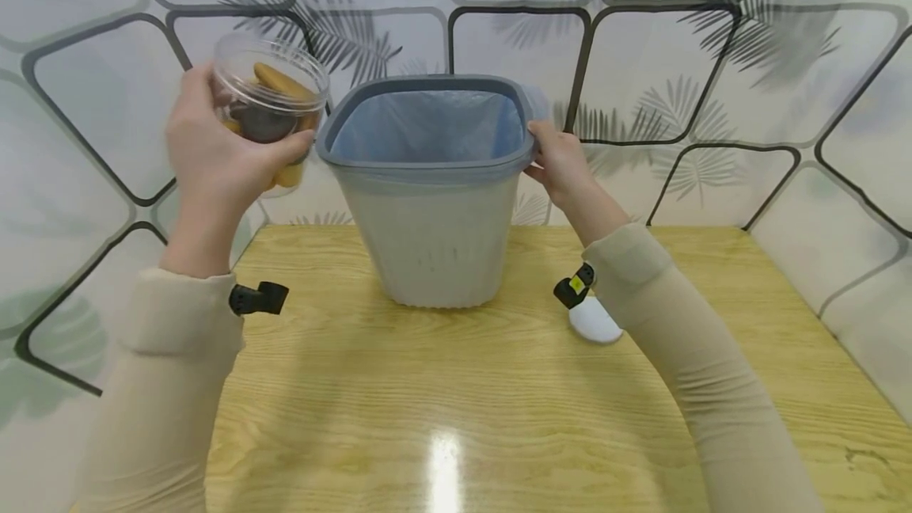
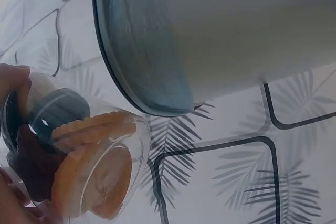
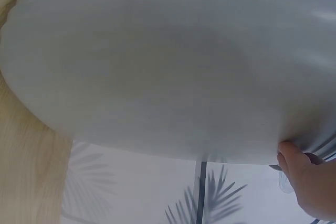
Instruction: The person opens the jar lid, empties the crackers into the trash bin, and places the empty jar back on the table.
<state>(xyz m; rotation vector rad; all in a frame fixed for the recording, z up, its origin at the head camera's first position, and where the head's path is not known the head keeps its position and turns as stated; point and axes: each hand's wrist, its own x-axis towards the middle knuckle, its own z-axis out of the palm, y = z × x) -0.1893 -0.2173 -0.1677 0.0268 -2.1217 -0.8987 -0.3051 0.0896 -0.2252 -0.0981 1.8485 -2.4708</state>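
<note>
Raised at the left, my left hand point(image 1: 221, 153) grips a clear plastic jar point(image 1: 274, 105) with its mouth uncovered. Inside the jar lie orange-brown biscuit-like pieces point(image 2: 94, 182) and dark ones point(image 2: 34, 158); their exact kind is hard to tell. My right hand point(image 1: 563, 161) pinches the right side of the rim of a trash bin point(image 1: 435, 232). The bin has a pale body, a grey-blue rim and a bluish plastic liner point(image 1: 427, 129) inside. In the left wrist view the jar is close to the bin's rim, apart from it. Whatever lies at the bin's bottom is hidden.
A white round lid point(image 1: 595, 321) lies on the wooden table point(image 1: 370, 402), partly behind my right sleeve. Patterned walls point(image 1: 520, 46) close in the table at the back and on both sides.
</note>
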